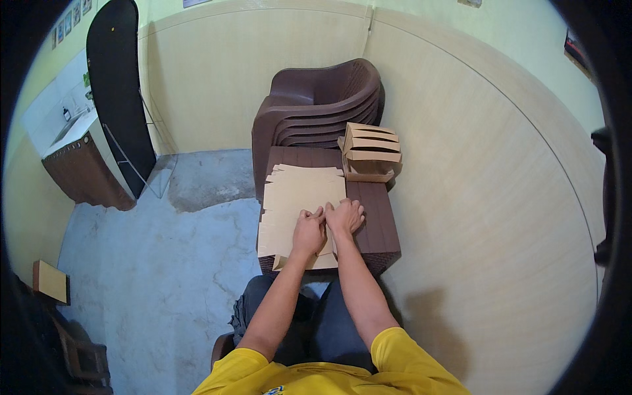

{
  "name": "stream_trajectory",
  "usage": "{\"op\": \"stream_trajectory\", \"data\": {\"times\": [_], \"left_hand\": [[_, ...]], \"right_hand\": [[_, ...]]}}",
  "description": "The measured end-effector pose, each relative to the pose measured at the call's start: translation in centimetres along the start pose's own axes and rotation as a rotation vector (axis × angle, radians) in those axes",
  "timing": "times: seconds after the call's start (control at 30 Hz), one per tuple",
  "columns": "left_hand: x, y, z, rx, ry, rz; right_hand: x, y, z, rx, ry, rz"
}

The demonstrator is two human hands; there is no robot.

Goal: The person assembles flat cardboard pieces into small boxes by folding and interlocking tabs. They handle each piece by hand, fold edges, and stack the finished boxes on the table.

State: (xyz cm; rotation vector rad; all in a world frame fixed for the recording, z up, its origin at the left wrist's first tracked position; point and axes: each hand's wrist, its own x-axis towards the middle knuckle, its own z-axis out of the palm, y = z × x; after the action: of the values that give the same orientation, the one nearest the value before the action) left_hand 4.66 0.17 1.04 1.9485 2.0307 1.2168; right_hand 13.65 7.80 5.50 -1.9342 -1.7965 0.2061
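A flat, light brown cardboard sheet (296, 191) with slits and tabs along its edges lies on the brown table (375, 227). My left hand (309, 230) is closed, its fingers bent and pinching at the sheet's right part. Beside it, almost touching, my right hand (346, 216) curls over the sheet's right edge, thumb toward the left hand. A narrow flap stands raised at the sheet's near edge, close to my left wrist. The cardboard under my fingers is partly hidden.
Folded cardboard boxes (372, 155) are stacked at the table's far right corner. Behind stand stacked brown plastic chairs (319, 99). A panelled wall (487, 197) runs along the right. Far left are a tall black board (115, 92) and a sink counter (89, 164).
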Motion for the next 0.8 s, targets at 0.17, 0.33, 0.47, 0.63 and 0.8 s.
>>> {"op": "stream_trajectory", "data": {"times": [0.17, 0.33, 0.47, 0.63, 0.8], "left_hand": [[0.2, 0.3, -0.7, -0.035, -0.014, -0.023], [2.4, 0.9, -1.2, 0.015, -0.108, -0.151], [4.9, 1.6, -0.9, 0.093, -0.141, -0.404], [4.6, 1.6, -0.6, 0.128, -0.089, -0.347], [3.9, 1.2, -0.2, 0.186, -0.094, -0.214]], "right_hand": [[0.9, 0.9, 0.6, 0.042, 0.026, -0.121], [1.4, 2.8, 2.2, 0.429, 0.026, -0.285], [1.7, 3.5, 2.7, 0.566, -0.075, -0.417], [1.3, 3.5, 2.5, 0.37, -0.027, -0.561], [1.1, 3.3, 2.7, 0.411, -0.111, -0.486]]}}
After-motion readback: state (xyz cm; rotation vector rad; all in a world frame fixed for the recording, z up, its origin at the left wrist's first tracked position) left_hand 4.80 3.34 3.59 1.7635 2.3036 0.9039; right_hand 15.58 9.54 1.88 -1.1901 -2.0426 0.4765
